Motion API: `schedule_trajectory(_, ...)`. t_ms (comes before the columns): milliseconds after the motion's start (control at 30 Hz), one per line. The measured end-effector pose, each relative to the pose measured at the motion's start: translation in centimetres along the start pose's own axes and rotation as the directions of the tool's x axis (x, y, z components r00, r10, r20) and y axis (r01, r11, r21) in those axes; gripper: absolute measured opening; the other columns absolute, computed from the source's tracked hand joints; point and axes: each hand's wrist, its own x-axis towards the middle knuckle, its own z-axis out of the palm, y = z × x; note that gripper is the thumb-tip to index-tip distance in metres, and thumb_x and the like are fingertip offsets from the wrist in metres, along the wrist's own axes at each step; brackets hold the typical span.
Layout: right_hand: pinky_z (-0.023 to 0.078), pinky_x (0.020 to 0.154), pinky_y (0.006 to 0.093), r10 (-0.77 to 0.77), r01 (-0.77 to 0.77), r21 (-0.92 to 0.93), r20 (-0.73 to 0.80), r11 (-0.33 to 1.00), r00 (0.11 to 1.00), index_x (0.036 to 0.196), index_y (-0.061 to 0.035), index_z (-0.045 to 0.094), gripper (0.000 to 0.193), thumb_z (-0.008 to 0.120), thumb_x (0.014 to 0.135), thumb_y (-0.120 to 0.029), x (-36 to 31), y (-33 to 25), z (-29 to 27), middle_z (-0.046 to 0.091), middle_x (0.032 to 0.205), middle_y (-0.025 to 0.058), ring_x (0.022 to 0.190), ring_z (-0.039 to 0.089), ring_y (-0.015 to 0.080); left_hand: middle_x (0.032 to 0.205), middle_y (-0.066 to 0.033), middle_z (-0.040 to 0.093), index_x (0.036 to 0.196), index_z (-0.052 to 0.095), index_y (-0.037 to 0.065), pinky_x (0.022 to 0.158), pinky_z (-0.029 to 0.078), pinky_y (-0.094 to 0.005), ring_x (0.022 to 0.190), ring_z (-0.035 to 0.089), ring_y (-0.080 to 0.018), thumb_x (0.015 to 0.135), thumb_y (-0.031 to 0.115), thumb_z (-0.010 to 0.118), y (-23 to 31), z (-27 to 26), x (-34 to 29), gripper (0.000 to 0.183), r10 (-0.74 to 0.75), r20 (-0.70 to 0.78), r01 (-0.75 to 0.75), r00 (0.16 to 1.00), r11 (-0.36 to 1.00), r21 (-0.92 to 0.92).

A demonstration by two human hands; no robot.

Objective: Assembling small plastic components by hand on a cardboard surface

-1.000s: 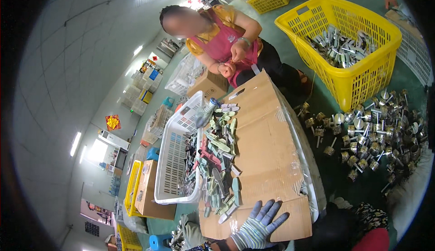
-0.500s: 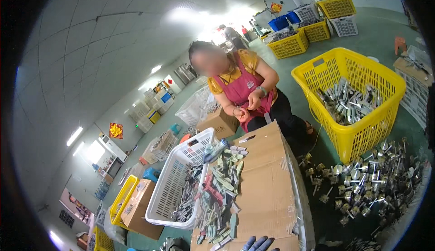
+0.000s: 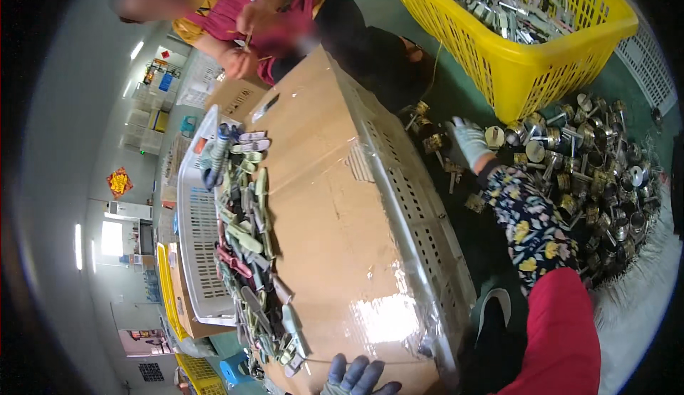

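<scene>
The left hand (image 3: 358,379) is resting on the brown cardboard (image 3: 331,217), its fingers standing apart. The right hand (image 3: 468,143) is hanging beside the shiny metal cups (image 3: 586,136), which are lying heaped on the floor (image 3: 459,238); whether it's gripping any, one can't tell. Small colored pieces (image 3: 246,240) are lying along the cardboard's left side.

On the right, we see short metal cylinders (image 3: 586,136), silvery with gold-toned bands and thin rods sticking out, heaped loosely on the green floor (image 3: 456,89). They lie at mixed angles, some showing flat round faces; a few sit at the heap's left edge.
</scene>
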Motion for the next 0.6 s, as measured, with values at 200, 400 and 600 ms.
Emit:
schedule_trajectory(200, 0.029, 0.105, 0.0506, -0.004, 0.000, 0.182, 0.027, 0.983, 1.000, 0.139, -0.0105, 0.036, 0.086, 0.074, 0.067, -0.039, 2.7, -7.3, -3.6, 0.028, 0.147, 0.0188, 0.135, 0.027, 0.0405, 0.133, -0.0219, 0.041, 0.118, 0.051, 0.022, 0.102, 0.021, -0.0654, 0.126, 0.035, -0.0420, 0.078, 0.033, 0.060, 0.2, 0.6, -0.6, 0.043, -0.016, 0.026, 0.017, 1.000, 0.998, -0.063)
schedule_trajectory(400, 0.023, 0.109, 0.0496, -0.074, 0.073, 0.014, 0.072, 0.997, 0.995, 0.144, -0.0171, 0.028, 0.094, 0.075, 0.065, -0.036, 11.2, -7.8, 6.1, 0.023, 0.150, 0.0148, 0.138, 0.023, 0.0358, 0.097, -0.0074, 0.049, 0.088, 0.050, 0.022, 0.090, 0.028, -0.0624, 0.087, 0.044, -0.0274, 0.076, 0.038, 0.052, -0.8, -0.8, 0.6, 0.020, 0.082, 0.230, -0.098, 0.970, 0.993, 0.062)
schedule_trajectory(600, 0.011, 0.111, 0.0576, -0.043, 0.044, -0.021, 0.056, 0.999, 0.998, 0.147, -0.0216, 0.023, 0.086, 0.065, 0.075, -0.044, 13.7, -8.2, 11.3, 0.022, 0.153, 0.0089, 0.141, 0.018, 0.0318, 0.073, 0.0017, 0.031, 0.072, 0.040, 0.026, 0.068, 0.023, -0.0442, 0.072, 0.033, -0.0187, 0.068, 0.042, 0.047, -1.5, -0.5, 2.4, 0.018, 0.014, 0.116, -0.002, 0.993, 0.994, -0.105)
